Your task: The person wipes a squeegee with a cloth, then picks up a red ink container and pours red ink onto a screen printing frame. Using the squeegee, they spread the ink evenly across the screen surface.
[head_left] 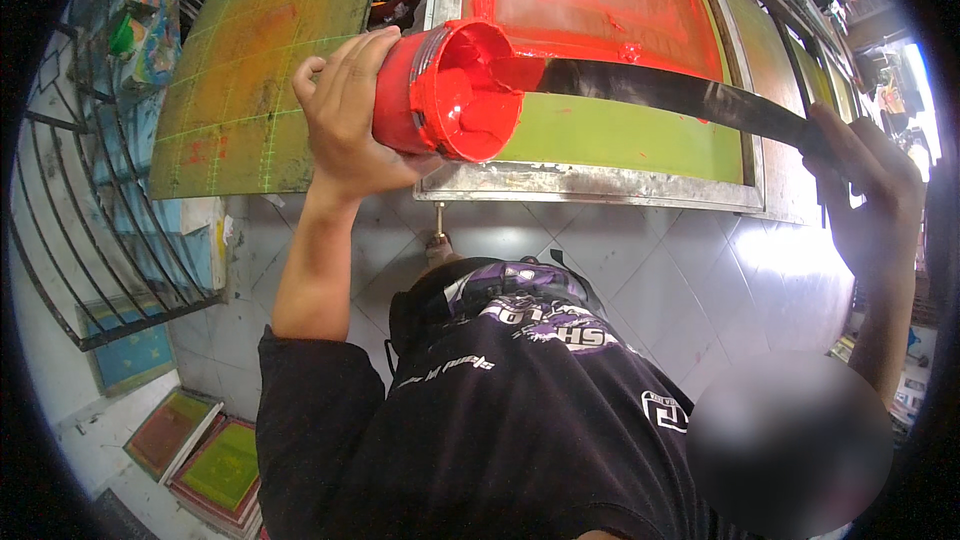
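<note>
My left hand [352,105] is wrapped round a red tub [402,100], tilted so that its mouth faces right. Wet red ink coats its inside and rim. In my right hand [868,175] is one end of a long, dark, flat blade like an ink spatula [660,95]. Its other end, smeared with red, reaches into the tub's mouth. Beneath them lies a metal-framed printing screen [600,180] with a yellow-green border. Red ink [610,15] covers the screen's far part, thickest along the edges.
A green gridded board [270,60] lies left of the screen. Black metal bars [100,230] stand at the far left. Several framed screens [215,470] rest at the lower left. More boards [765,50] run along the right. Grey tiles [640,250] cover the floor.
</note>
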Tool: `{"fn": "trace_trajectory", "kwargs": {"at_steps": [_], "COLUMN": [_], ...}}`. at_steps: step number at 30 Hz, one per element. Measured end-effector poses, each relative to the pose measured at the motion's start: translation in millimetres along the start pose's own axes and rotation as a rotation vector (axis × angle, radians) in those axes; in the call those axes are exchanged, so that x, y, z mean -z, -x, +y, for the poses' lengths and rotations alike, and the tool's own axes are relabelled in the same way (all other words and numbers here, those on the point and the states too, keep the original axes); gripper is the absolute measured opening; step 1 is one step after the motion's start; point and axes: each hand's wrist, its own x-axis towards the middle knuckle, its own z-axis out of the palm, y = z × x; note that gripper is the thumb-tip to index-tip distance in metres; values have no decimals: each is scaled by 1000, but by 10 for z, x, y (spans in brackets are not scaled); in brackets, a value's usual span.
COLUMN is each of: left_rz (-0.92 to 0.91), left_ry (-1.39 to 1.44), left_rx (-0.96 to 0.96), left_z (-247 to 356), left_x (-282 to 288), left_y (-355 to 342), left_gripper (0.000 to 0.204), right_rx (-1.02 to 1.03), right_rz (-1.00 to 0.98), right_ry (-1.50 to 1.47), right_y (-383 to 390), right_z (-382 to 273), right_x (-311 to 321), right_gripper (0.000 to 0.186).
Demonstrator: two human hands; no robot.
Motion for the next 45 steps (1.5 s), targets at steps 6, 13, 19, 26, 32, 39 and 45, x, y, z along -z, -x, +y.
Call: {"fn": "trace_trajectory", "kwargs": {"at_steps": [6, 13, 19, 26, 32, 39, 45], "left_rz": [76, 92, 95, 72, 56, 25, 32], "left_ry": [31, 13, 55, 84, 67, 127, 134], "left_rx": [7, 34, 20, 37, 30, 43, 64], "left_z": [30, 79, 98, 117, 122, 123, 103], "left_x": [-123, -161, -243, -233, -264, -273, -216], "left_y": [34, 104, 99, 142, 179, 167, 190], "left_gripper": [87, 87, 84, 83, 85, 90, 87], "right_rx": [23, 246, 308, 405, 188, 9, 141], "right_rz": [-60, -128, -140, -160, -325, -465, -83], "right_ry": [51, 34, -4, 46, -328, -205, -150], "right_y": [-10, -23, 14, -44, -247, -109, -79], "right_z": [-58, 66, 40, 5, -81, -84, -58], "right_x": [114, 155, 234, 307, 423, 384, 267], "right_gripper": [32, 53, 50, 35, 25, 31, 33]}}
